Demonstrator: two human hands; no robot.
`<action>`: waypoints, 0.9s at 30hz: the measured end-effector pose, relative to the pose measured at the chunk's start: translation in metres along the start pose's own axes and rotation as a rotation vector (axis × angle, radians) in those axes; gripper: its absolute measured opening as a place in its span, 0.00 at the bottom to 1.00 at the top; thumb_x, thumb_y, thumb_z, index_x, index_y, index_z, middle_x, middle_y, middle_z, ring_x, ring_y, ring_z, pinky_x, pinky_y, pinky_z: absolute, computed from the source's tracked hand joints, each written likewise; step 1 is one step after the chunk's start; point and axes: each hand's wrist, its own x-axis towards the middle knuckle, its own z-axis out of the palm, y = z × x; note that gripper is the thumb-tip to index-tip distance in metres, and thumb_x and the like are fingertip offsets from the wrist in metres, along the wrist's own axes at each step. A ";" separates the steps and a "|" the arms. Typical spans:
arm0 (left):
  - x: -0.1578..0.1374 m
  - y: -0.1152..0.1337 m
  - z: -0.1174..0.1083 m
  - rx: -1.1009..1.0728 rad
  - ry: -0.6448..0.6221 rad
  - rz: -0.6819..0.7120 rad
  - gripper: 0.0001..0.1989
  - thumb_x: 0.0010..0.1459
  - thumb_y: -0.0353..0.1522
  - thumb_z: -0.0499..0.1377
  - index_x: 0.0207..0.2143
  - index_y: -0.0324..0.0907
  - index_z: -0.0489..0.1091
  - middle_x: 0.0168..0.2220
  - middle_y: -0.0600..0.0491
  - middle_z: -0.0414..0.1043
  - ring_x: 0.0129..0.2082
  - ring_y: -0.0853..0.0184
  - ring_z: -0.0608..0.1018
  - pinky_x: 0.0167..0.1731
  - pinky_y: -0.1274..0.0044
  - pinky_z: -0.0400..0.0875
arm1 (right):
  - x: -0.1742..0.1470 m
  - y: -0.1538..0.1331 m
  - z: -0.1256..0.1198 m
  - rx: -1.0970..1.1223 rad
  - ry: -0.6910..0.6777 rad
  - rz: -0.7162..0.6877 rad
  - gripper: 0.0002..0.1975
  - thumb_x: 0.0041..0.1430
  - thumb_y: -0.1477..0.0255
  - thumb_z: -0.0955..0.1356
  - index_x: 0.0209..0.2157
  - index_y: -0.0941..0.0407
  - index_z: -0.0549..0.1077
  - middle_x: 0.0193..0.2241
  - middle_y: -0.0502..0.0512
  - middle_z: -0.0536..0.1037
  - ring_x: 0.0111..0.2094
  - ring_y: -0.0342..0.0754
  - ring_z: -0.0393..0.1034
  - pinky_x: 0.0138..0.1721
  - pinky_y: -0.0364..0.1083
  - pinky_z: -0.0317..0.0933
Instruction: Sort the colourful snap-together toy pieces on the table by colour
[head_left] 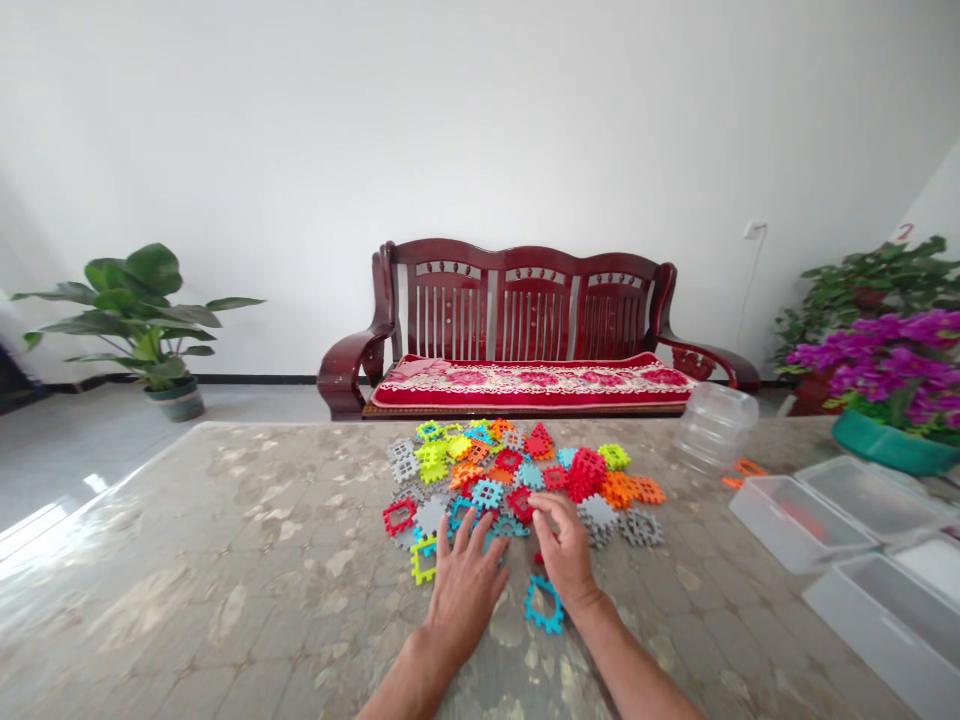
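Note:
A heap of notched plastic building tiles in several colours lies in front of me. My left hand [469,572] rests flat with its fingers spread over the near side of the heap, by a light-blue tile [487,493] and a yellow-green frame tile [423,562]. Beside it, my right hand [566,550] has its fingers bent together in a pinch, the tips at a red window tile [519,503]. What sits between those fingertips is hidden. Nearer to me, a blue frame tile [544,605] lies alone below the right hand. Stacked red tiles [586,474] stand to its upper right.
A patterned cloth covers the table [247,570]. At the right are clear plastic boxes [847,590], a clear jar [716,428], an orange item [742,472] and purple flowers in a green pot [892,443]. A wooden bench [525,300] stands beyond the table.

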 end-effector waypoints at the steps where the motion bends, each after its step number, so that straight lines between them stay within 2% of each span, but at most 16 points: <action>1: 0.001 -0.001 0.000 0.016 0.015 -0.019 0.11 0.58 0.33 0.61 0.43 0.54 0.75 0.57 0.53 0.71 0.62 0.52 0.66 0.64 0.45 0.46 | 0.000 0.001 0.001 -0.041 -0.006 -0.023 0.12 0.65 0.69 0.63 0.40 0.53 0.77 0.41 0.57 0.80 0.46 0.52 0.72 0.52 0.54 0.64; 5: 0.006 -0.007 -0.009 0.044 0.047 -0.089 0.14 0.59 0.28 0.58 0.44 0.55 0.76 0.55 0.52 0.73 0.61 0.51 0.67 0.63 0.45 0.46 | 0.000 0.006 0.008 -0.230 -0.067 -0.067 0.15 0.62 0.73 0.64 0.48 0.52 0.76 0.48 0.58 0.78 0.51 0.54 0.69 0.56 0.58 0.60; 10: 0.011 -0.023 -0.029 0.110 0.156 -0.189 0.17 0.63 0.30 0.53 0.49 0.54 0.74 0.57 0.52 0.72 0.63 0.54 0.65 0.65 0.49 0.42 | -0.003 0.019 0.017 -0.409 -0.130 -0.070 0.23 0.57 0.74 0.67 0.55 0.52 0.72 0.56 0.59 0.72 0.57 0.59 0.64 0.58 0.62 0.57; 13: 0.011 -0.038 -0.036 0.172 0.234 -0.314 0.17 0.64 0.31 0.51 0.52 0.52 0.73 0.59 0.51 0.70 0.65 0.54 0.62 0.65 0.51 0.42 | -0.003 0.024 0.019 -0.443 -0.184 -0.062 0.20 0.56 0.76 0.68 0.51 0.52 0.75 0.52 0.60 0.76 0.54 0.60 0.66 0.56 0.61 0.60; 15: 0.010 -0.049 -0.037 0.201 0.242 -0.409 0.18 0.65 0.32 0.50 0.53 0.51 0.72 0.61 0.51 0.68 0.66 0.54 0.59 0.66 0.52 0.42 | -0.002 0.023 0.019 -0.440 -0.195 -0.054 0.19 0.55 0.77 0.68 0.48 0.51 0.77 0.49 0.59 0.78 0.51 0.59 0.68 0.54 0.59 0.61; 21: 0.012 -0.065 -0.037 0.128 0.103 -0.711 0.20 0.65 0.36 0.47 0.56 0.47 0.68 0.62 0.46 0.64 0.66 0.50 0.58 0.61 0.49 0.51 | 0.000 0.014 0.015 -0.374 -0.149 -0.008 0.13 0.57 0.75 0.67 0.43 0.52 0.78 0.44 0.58 0.79 0.47 0.58 0.71 0.50 0.57 0.63; 27: 0.014 -0.073 -0.035 0.068 0.068 -0.750 0.21 0.63 0.36 0.49 0.57 0.46 0.68 0.61 0.47 0.66 0.63 0.55 0.64 0.61 0.61 0.57 | 0.005 0.013 0.009 -0.231 -0.056 0.049 0.14 0.66 0.67 0.61 0.41 0.52 0.77 0.37 0.57 0.80 0.41 0.52 0.72 0.45 0.50 0.64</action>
